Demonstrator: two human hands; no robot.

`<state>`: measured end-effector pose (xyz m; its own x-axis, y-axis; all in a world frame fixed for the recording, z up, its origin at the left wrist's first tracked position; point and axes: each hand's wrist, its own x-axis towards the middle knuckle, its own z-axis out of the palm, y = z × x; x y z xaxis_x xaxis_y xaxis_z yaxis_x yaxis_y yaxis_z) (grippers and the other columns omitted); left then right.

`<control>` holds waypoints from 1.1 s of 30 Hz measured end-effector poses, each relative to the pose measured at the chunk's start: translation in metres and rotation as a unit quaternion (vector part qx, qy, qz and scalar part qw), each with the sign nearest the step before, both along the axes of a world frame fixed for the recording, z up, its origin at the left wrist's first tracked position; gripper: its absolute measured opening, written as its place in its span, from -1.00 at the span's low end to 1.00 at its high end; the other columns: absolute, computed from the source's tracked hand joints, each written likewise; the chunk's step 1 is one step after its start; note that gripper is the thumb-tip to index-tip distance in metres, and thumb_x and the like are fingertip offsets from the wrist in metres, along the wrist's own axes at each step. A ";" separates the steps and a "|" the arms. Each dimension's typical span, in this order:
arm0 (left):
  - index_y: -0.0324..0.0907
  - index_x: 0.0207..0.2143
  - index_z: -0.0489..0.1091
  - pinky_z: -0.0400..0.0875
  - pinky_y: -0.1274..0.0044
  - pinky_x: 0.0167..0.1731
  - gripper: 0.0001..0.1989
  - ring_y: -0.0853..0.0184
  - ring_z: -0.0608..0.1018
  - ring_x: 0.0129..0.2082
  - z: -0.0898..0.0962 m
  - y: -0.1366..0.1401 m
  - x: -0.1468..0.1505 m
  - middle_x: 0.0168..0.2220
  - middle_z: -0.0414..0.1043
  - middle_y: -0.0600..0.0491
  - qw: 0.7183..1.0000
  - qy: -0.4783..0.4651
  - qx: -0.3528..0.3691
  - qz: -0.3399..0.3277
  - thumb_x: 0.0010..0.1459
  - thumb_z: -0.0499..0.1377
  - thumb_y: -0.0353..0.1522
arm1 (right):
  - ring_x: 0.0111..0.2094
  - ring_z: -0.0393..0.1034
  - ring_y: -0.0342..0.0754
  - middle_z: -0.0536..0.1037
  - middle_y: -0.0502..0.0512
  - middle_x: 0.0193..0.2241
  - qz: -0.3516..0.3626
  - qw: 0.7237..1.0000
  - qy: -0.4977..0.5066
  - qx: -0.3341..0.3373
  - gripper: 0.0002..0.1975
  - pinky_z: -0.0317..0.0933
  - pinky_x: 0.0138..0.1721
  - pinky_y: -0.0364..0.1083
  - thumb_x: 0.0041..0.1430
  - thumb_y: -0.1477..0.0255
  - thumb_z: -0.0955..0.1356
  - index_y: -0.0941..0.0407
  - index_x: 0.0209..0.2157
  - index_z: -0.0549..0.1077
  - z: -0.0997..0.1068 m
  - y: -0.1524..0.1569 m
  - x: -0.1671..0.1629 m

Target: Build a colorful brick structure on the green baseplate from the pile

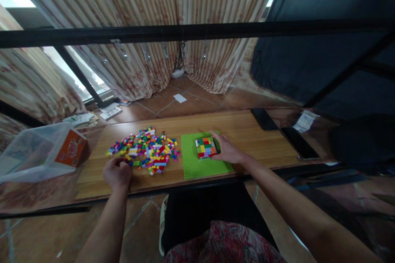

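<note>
A low, multicoloured block of toy bricks point(205, 147) stands on a green studded baseplate point(193, 168). My right hand point(227, 148) is curved around the block's right side, thumb at the near corner and fingers at the far one. To the left, a loose pile of small toy bricks point(157, 154) in many colours spreads over the wooden board point(234, 127). At the pile's near-left edge rests my left hand point(117, 172), its fingers curled in. Whatever they pinch, if anything, is hidden or too small to make out.
A clear plastic tub point(33, 148) with an orange label stands at the far left. Two dark phones, one on the board point(263, 118) and one farther right point(300, 142), lie near a paper slip point(305, 121). A black metal bar point(197, 33) crosses beyond the board, before striped curtains.
</note>
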<state>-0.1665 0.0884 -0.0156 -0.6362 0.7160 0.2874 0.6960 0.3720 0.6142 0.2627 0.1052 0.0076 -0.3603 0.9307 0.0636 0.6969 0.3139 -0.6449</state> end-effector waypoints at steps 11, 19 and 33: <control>-0.20 -0.42 0.52 0.36 0.42 -0.28 -0.73 0.20 0.50 -0.36 -0.007 0.002 -0.002 -0.39 0.51 -0.05 1.000 0.003 0.007 -0.003 -0.10 0.03 -0.41 | 0.21 0.12 0.22 0.24 0.34 0.20 -0.035 0.999 -0.012 -0.008 0.09 -0.01 0.20 0.19 -0.16 0.32 0.50 0.11 0.33 -0.10 0.000 -0.001 -0.001; -0.22 -0.44 0.49 0.35 0.43 -0.25 -0.75 0.20 0.50 -0.30 -0.007 -0.001 0.001 -0.36 0.50 -0.06 1.000 0.004 0.012 -0.010 -0.08 0.01 -0.46 | 0.26 0.05 0.22 0.16 0.28 0.25 -0.033 0.999 -0.009 -0.007 0.00 -0.05 0.24 0.22 -0.08 0.35 0.46 0.06 0.33 -0.09 0.007 -0.012 -0.006; -0.16 -0.48 0.42 0.34 0.44 -0.20 -0.81 0.23 0.48 -0.29 -0.012 -0.003 0.003 -0.38 0.48 -0.01 0.999 0.014 0.031 -0.008 -0.05 0.03 -0.51 | 0.11 0.22 0.11 0.38 0.16 0.07 0.039 0.991 -0.025 0.129 -0.61 0.13 0.14 0.17 0.21 0.35 0.28 0.03 0.08 0.40 0.012 -0.029 -0.113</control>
